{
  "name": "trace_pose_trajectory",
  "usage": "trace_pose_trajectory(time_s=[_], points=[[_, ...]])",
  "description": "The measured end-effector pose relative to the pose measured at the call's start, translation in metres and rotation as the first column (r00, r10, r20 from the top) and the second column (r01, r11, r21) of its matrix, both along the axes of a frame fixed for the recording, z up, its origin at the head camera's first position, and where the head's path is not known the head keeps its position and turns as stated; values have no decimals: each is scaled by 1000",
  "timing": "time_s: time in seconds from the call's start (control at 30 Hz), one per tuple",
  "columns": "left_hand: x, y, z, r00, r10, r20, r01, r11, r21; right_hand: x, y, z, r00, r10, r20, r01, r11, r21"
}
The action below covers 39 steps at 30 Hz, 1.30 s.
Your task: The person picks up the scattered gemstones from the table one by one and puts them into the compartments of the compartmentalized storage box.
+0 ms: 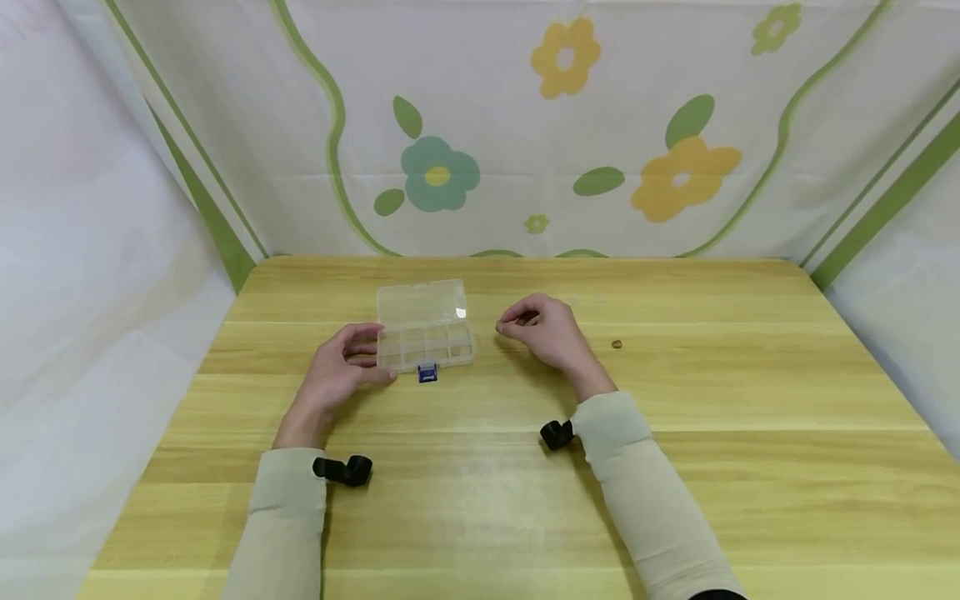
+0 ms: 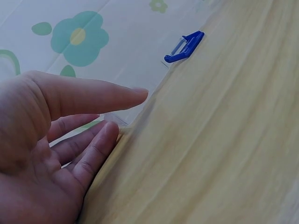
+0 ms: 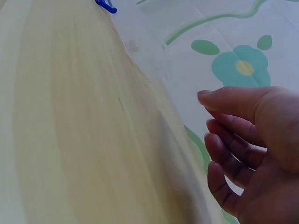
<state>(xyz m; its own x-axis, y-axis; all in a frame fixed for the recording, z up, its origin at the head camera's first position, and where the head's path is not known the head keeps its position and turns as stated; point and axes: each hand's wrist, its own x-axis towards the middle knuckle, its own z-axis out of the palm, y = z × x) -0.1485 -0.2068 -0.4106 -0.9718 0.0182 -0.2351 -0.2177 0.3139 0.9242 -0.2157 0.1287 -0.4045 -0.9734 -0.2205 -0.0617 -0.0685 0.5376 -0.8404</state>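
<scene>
A clear plastic compartment box (image 1: pixel 426 348) lies with its lid (image 1: pixel 420 303) raised at the back and a blue latch (image 1: pixel 427 372) at the front. My left hand (image 1: pixel 341 367) holds the box by its left end, thumb at the front corner and fingers along the side and back. My right hand (image 1: pixel 543 332) hovers just right of the box, its thumb and index tips pinched on what looks like a small brown piece, mostly hidden by the fingertips. A similar small brown piece (image 1: pixel 617 343) lies on the table to the right, behind that wrist.
Two tiny clear pieces (image 1: pixel 599 299) lie toward the back of the wooden table (image 1: pixel 465 500). In a right-hand compartment sits a small pale brown piece (image 1: pixel 455 351). A flowered cloth (image 1: pixel 510 125) hangs behind the table's far edge.
</scene>
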Motion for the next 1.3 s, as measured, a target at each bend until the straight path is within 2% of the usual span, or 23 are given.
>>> trace_pose_trajectory(time_s=[0.2, 0.57, 1.3], points=[[3, -1, 2, 1000, 9, 4, -9, 1000, 4, -1, -16, -1, 999, 14, -35, -15, 999, -36], [3, 2, -2, 1000, 7, -8, -7, 1000, -3, 1, -38, -6, 999, 14, -44, -17, 998, -68], [0, 8, -4, 1000, 7, -7, -7, 1000, 10, 3, -40, -8, 1000, -3, -24, 2, 999, -50]])
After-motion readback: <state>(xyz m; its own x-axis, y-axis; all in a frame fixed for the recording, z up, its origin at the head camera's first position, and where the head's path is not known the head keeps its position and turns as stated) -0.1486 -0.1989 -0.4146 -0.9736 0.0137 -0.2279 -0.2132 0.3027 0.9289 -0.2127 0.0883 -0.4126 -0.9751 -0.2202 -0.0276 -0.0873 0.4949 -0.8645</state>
